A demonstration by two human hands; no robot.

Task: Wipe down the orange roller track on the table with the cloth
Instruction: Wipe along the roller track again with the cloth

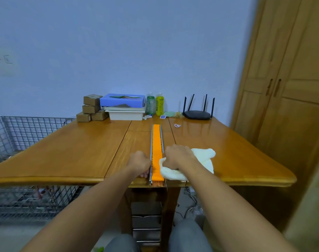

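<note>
An orange roller track (157, 142) in a grey metal frame runs down the middle of the wooden table (67, 151), from mid-table to the near edge. A white cloth (203, 159) lies to the right of the track's near end, its left edge touching the track's right rail. My right hand (178, 156) grips the cloth from above with curled fingers, right beside the track. My left hand (139, 162) rests against the track's left rail near the front edge, fingers curled down along the frame.
Along the back of the table stand small cardboard boxes (92, 108), a blue box on white trays (122, 104), two bottles (155, 105) and a black router (198, 113). A wire cage (18, 135) stands left, a wooden wardrobe (286, 99) right.
</note>
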